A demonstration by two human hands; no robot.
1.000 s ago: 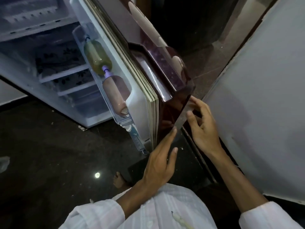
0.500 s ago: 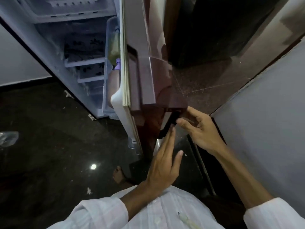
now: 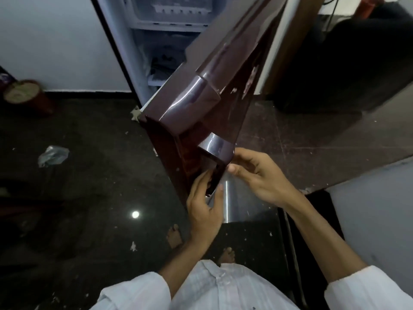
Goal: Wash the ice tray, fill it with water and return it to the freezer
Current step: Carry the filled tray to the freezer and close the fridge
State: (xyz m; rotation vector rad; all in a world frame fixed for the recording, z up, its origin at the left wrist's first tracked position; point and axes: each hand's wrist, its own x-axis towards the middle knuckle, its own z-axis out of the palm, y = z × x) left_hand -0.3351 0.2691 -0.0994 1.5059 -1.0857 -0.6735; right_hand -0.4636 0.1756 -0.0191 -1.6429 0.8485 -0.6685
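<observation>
Both hands are at the door handle (image 3: 215, 146) of the half-open fridge door (image 3: 225, 81). Right hand (image 3: 257, 177) pinches its lower end. Left hand (image 3: 204, 209) has fingertips in the recess; grip unclear. Ice tray is in neither hand, nowhere identifiable. Likely the very start or the final door-closing; cannot tell which.

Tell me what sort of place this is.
Probably a home, likely a kitchen corner: an open fridge with shelves and a maroon door, a dark polished floor with scraps, and bare feet.
</observation>
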